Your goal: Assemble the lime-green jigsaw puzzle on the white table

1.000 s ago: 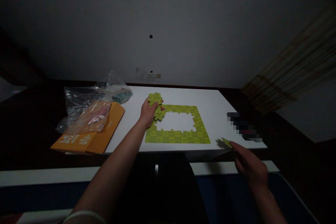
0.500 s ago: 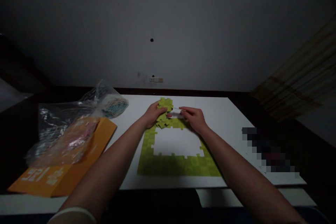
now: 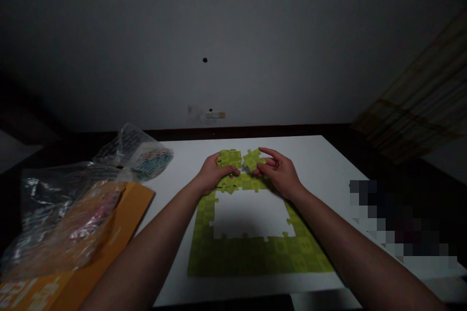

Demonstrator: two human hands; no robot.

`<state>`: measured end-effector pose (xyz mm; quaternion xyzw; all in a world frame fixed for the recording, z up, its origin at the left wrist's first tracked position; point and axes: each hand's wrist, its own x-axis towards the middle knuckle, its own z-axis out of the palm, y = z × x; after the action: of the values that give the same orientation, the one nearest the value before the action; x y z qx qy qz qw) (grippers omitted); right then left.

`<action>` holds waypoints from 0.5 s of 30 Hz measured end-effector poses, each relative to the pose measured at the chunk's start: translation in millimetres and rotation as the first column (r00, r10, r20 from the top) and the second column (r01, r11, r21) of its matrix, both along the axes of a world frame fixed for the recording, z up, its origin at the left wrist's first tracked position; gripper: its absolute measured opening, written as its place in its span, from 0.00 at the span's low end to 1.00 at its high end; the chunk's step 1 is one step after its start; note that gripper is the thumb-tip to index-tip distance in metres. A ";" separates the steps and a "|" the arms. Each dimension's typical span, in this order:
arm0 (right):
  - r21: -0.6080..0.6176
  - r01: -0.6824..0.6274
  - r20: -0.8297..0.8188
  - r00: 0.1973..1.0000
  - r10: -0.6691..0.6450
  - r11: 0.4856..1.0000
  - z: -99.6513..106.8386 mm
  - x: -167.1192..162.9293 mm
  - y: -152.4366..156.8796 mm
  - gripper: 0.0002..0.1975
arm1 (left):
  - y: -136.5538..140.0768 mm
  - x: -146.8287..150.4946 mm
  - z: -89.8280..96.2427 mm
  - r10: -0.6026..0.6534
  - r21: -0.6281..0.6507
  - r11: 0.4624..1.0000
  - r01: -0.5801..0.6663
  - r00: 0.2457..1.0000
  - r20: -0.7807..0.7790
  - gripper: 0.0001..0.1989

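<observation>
Taking the frame's white gap as the clock centre, with twelve towards the wall (image 3: 255,48), a smooth white table (image 3: 314,160) is carrying everything. At nine o'clock a crinkled, glossy clear plastic bag (image 3: 69,204) is sprawling over a flat orange packet (image 3: 136,204). The matt, green-checked frame (image 3: 255,257) is lying flat, its inner edge showing knobs and notches, its long axis seemingly running nine to three. The left hand (image 3: 214,175) is reaching in from eight and gripping a stack (image 3: 229,158) of thin interlocking pieces at eleven, thumb pressing across the front, fingers curling behind; the stack is standing tilted, its long axis running roughly twelve to six. The right hand (image 3: 282,175), coming in from four, is pinching one knobbed piece (image 3: 253,159) at twelve between thumb and straightened index finger, its other fingers curling loosely; the piece is sitting askew, just beside the stack, its broad face turning towards the camera.
</observation>
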<state>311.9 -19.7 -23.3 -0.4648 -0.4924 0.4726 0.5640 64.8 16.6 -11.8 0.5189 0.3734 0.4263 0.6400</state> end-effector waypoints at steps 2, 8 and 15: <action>-0.006 0.007 -0.019 1.000 -0.007 1.000 0.8 -0.6 -0.6 0.33 | 0.9 0.7 -1.7 0.010 0.015 1.000 -0.010 1.000 -0.021 0.26; -0.012 0.043 0.028 0.999 -0.043 0.999 -1.7 2.9 3.0 0.26 | 2.8 2.1 -2.3 0.032 0.002 0.999 -0.032 0.999 -0.019 0.26; 0.147 0.251 0.442 0.849 -0.291 0.957 -6.7 33.7 28.0 0.23 | 2.2 1.2 3.1 0.062 -0.088 0.995 -0.057 0.996 0.061 0.29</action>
<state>345.5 8.3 -30.1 -0.6038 -0.5605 0.2438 0.5117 66.0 18.7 -8.7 0.4657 0.3862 0.4449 0.6604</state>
